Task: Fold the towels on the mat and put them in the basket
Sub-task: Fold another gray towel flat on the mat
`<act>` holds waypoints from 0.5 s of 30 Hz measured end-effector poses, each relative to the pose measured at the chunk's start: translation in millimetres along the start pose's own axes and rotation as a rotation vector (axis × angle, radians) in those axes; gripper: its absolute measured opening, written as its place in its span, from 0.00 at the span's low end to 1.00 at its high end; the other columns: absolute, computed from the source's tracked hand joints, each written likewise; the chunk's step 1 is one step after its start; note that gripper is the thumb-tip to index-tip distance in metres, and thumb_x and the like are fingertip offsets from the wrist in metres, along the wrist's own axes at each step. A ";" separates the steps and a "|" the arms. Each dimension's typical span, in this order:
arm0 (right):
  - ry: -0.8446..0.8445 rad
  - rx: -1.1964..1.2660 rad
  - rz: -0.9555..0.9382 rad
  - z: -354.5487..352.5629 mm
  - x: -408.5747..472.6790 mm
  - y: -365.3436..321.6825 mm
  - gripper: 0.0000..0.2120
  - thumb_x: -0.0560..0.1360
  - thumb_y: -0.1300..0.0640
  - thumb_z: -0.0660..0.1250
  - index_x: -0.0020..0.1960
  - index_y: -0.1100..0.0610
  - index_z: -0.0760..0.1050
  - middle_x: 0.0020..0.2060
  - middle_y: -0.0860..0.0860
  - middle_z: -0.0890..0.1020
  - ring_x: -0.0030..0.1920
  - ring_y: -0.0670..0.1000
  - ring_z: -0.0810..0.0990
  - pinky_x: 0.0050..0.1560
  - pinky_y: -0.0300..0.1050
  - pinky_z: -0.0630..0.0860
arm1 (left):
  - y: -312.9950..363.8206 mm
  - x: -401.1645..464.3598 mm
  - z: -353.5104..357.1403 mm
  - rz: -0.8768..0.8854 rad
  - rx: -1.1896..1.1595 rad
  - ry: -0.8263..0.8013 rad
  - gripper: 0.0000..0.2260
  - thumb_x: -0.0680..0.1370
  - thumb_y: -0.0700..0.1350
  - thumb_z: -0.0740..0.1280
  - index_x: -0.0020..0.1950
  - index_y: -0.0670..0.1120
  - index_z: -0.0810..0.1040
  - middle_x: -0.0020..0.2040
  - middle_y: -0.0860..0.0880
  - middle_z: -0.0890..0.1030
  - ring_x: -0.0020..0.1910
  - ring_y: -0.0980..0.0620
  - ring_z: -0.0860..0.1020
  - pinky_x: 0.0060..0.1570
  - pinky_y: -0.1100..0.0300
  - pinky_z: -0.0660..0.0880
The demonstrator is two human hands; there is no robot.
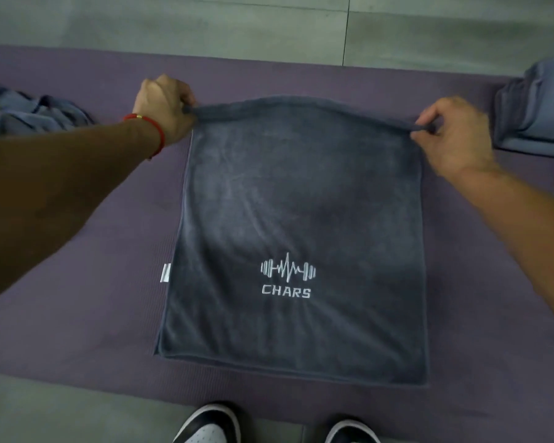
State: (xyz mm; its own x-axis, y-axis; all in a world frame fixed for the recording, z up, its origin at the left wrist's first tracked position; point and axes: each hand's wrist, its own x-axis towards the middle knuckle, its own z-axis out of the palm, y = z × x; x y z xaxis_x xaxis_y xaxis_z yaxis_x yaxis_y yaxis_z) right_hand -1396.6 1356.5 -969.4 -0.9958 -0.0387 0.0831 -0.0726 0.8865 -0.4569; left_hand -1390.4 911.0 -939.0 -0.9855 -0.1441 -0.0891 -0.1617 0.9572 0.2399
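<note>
Now | left grip (165, 107), right grip (451, 132) pinch far corners | grey towel (295, 219) reads "CHARS" | purple mat (77, 282)

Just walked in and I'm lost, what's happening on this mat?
A person is folding a dark grey towel with a CHARS logo on a purple mat. The left hand and right hand each pinch a far corner, lifting that edge. A crumpled bluish towel lies at left; a folded bluish towel sits at right. No basket is in view.
</note>
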 end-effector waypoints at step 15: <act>-0.074 0.336 0.229 -57.5 -250.7 -11.6 0.09 0.71 0.70 0.74 0.45 0.59 0.81 0.59 0.56 0.83 0.51 0.53 0.83 0.50 0.23 0.73 | -26.4 -274.6 -20.9 -0.255 -0.389 -0.002 0.09 0.73 0.41 0.72 0.49 0.52 0.87 0.42 0.48 0.87 0.44 0.50 0.84 0.49 0.57 0.80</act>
State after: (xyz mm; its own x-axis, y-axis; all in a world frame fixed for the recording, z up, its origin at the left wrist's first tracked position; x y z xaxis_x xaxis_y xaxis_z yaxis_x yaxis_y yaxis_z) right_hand -1142.9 1382.5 -934.0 -0.9888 0.0980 -0.1125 0.1491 0.6771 -0.7207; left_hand -1116.6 920.1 -900.7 -0.9118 -0.3621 -0.1938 -0.4062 0.7260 0.5549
